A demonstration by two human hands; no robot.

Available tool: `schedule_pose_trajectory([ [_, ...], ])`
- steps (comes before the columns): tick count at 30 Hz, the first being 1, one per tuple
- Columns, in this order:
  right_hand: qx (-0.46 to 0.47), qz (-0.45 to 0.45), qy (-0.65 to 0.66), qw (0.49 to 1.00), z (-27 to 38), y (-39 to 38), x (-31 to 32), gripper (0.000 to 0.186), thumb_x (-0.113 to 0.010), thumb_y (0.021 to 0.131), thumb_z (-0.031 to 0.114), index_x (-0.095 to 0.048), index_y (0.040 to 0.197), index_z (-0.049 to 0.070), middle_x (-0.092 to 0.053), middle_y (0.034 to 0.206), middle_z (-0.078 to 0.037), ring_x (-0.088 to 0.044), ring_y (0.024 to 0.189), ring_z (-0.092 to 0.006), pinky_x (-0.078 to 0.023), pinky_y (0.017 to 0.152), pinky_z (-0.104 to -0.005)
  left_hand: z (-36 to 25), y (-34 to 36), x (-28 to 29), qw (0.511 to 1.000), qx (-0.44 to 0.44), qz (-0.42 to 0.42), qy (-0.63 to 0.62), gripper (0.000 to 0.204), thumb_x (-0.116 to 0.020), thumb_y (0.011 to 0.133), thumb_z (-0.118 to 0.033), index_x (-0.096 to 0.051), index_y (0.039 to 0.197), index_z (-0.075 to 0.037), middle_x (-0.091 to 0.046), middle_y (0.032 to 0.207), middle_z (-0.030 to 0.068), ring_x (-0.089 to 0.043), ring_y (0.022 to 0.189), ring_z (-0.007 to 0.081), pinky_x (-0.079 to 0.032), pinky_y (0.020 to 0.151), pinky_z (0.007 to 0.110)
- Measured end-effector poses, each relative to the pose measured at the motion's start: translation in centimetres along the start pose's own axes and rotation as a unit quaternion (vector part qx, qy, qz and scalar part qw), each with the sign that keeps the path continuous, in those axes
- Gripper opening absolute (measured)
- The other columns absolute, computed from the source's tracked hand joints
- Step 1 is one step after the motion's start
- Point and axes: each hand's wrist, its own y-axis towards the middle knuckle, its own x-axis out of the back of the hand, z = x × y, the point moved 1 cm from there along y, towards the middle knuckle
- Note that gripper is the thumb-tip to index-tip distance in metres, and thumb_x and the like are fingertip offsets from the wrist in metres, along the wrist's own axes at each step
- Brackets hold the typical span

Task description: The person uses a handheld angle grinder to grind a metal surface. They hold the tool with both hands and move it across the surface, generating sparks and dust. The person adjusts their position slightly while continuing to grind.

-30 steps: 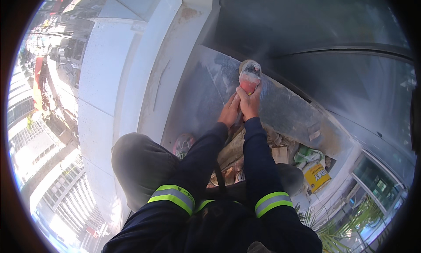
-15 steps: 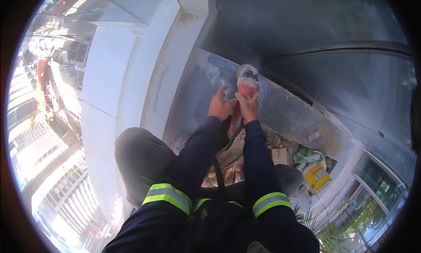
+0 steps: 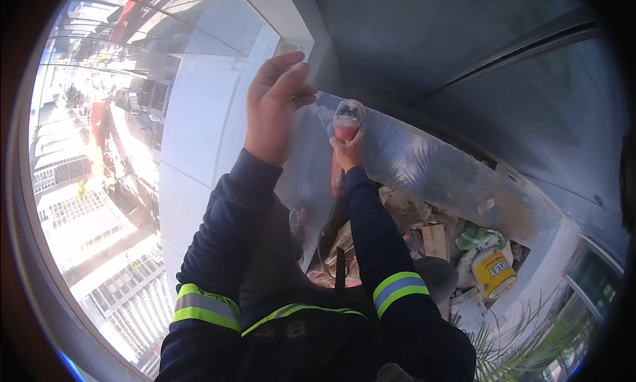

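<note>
Both hands differ: left hand (image 3: 275,110) now off grinder (image 3: 344,127), lifted open; right hand (image 3: 349,153) grips it.

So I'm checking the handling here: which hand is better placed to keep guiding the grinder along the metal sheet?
The right hand. It already grips the red angle grinder against the metal sheet. The left hand is raised with fingers loose, holding nothing, off to the side of the tool.

- A white ledge (image 3: 192,123) ran from twelve toward seven o'clock, sunlit.
- Dark glass panels (image 3: 503,70) filled one to three o'clock.
- A street with buildings (image 3: 79,203) lay far below at nine o'clock.
- A yellow paint bucket (image 3: 493,272) sat among rubble at four o'clock.
- Palm fronds (image 3: 530,345) showed at five o'clock.
</note>
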Motion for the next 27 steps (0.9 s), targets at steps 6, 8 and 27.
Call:
schedule_pose_trajectory([
  [6,0.002,-0.033,0.004,0.999,-1.6,-0.8,2.8,0.107,-0.081,0.079,0.027,-0.022,0.162,-0.004,-0.054,0.147,-0.029,-0.052,0.140,-0.0414,-0.041,0.116,-0.0424,10.2,-7.4,-9.9,0.891,-0.095,0.341,0.284,0.045,-0.077,0.088,-0.024,-0.065,0.125,-0.002,-0.067,0.118,0.0181,-0.069,0.106,0.0368,-0.055,0.094,0.043],
  [8,0.002,-0.032,-0.011,0.999,-1.6,-0.8,1.9,0.107,-0.081,0.078,0.027,-0.023,0.162,-0.004,-0.054,0.146,-0.029,-0.052,0.139,-0.0416,-0.042,0.116,-0.0427,12.5,-9.2,-11.7,0.854,-0.212,0.408,0.242,0.044,-0.077,0.087,-0.021,-0.064,0.124,-0.002,-0.064,0.116,0.0187,-0.070,0.099,0.0376,-0.057,0.092,0.046],
  [27,-0.021,0.064,-0.033,0.997,0.8,0.0,-5.5,0.098,-0.081,0.078,0.021,-0.030,0.157,-0.005,-0.055,0.143,-0.028,-0.059,0.130,-0.0402,-0.048,0.108,-0.0435,13.3,-6.3,-9.8,0.840,-0.158,0.456,0.250,0.048,-0.076,0.082,-0.021,-0.065,0.124,-0.001,-0.066,0.114,0.0219,-0.069,0.105,0.0414,-0.057,0.092,0.049],
])
